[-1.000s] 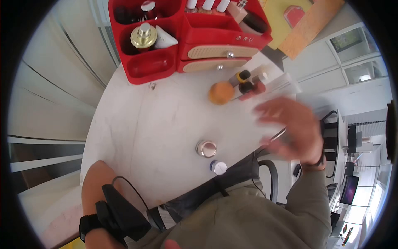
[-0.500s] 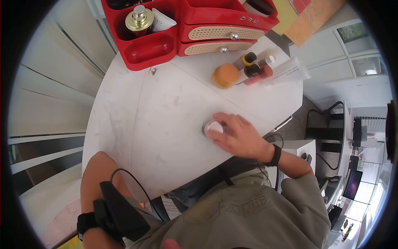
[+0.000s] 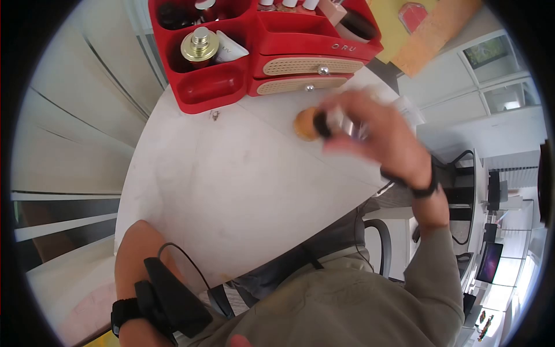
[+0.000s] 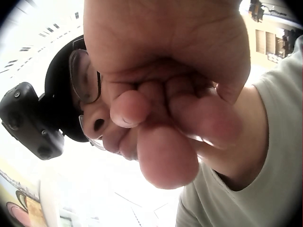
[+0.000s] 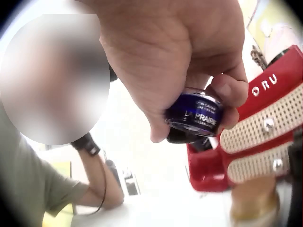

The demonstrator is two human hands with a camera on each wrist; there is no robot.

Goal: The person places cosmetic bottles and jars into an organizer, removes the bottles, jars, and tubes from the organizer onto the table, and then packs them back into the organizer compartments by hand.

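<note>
My right hand (image 3: pixel 384 130), blurred in the head view, grips a small cream jar near the far right of the table. The right wrist view shows this cream jar (image 5: pixel 195 112) as deep blue glass with a silver band and pale lettering, between thumb and curled fingers. Beside it in the head view stands a jar with an orange lid (image 3: pixel 305 124), partly behind a black cap (image 3: pixel 322 124). Low at the front, only a fingertip of my left hand (image 3: pixel 240 341) shows. Its fingers (image 4: pixel 168 158) curl loosely in the left wrist view, holding nothing.
A red organizer (image 3: pixel 254 81) with two woven-front drawers (image 3: pixel 309 66) stands at the back. It holds a gold-collared bottle (image 3: pixel 199 47) and a white tube (image 3: pixel 231 49). Another clear tube (image 3: pixel 409 110) lies behind my right hand. The white table (image 3: pixel 231 173) curves round at the left.
My right hand first came in to the silver-lidded jar at the table's front, then moved back and right with a jar. Both jars are gone from the front. My left arm stays put.
</note>
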